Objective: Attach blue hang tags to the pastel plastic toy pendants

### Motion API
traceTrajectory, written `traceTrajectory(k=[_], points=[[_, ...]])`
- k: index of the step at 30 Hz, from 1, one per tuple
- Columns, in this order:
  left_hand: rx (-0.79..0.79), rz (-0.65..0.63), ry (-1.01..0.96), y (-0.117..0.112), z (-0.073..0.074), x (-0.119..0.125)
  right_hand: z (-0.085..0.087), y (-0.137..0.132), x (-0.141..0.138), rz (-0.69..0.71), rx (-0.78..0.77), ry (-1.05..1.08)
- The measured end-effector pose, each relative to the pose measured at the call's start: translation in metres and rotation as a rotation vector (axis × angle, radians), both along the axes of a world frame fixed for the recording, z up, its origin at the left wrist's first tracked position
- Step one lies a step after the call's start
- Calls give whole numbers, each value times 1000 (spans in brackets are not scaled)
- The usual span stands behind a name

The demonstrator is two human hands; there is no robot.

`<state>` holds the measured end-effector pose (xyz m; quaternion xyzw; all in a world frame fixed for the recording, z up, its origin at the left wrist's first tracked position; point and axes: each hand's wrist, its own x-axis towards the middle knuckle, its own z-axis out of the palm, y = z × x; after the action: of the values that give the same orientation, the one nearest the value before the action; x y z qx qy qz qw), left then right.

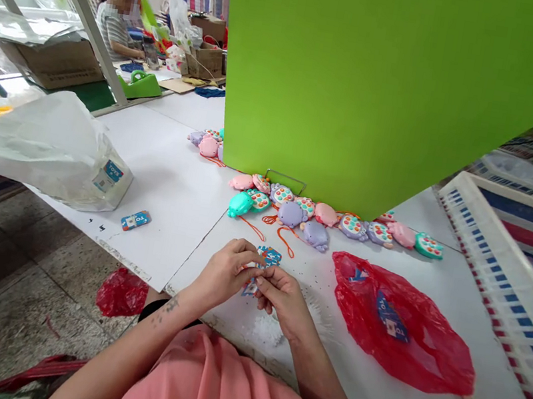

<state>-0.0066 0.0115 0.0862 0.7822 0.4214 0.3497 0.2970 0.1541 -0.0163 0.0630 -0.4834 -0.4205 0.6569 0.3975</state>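
My left hand (pixel 229 273) and my right hand (pixel 284 302) meet above the near table edge, fingertips pinched closely together. Whatever lies between the fingertips is too small or hidden to make out. Blue-and-white printed tags (pixel 272 256) show just behind and below the fingers; whether either hand grips one I cannot tell. Beside my right hand lies a pile of thin white plastic strands (pixel 271 328). Beyond the hands, several animal-shaped toys (pixel 290 214) in pink, purple and turquoise form a row, some with coloured dots upward and orange cords (pixel 287 238).
A red plastic bag (pixel 428 360) holding tags lies to the right, near a white crate (pixel 499 290). A tall green panel (pixel 355 85) stands behind the toys. At left are a white bag (pixel 52 149) and a loose tag (pixel 135 220). Another person (pixel 117 21) sits farther back.
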Motion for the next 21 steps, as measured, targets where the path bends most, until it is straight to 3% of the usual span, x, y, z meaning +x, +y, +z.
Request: traceTrajectory(k=[3,8,13,21], points=[[41,-32,-5,-4,3,-3,-2,2,3,-31,-57,50],[172,-304,177,-15,8,-1,-7,4,5,-53,-139,188],[329,-303,372,-22,10,7,-9,4,3,-47,-139,256],[487,-301,478,-26,19,12,-21,5,1,-110,-148,377]])
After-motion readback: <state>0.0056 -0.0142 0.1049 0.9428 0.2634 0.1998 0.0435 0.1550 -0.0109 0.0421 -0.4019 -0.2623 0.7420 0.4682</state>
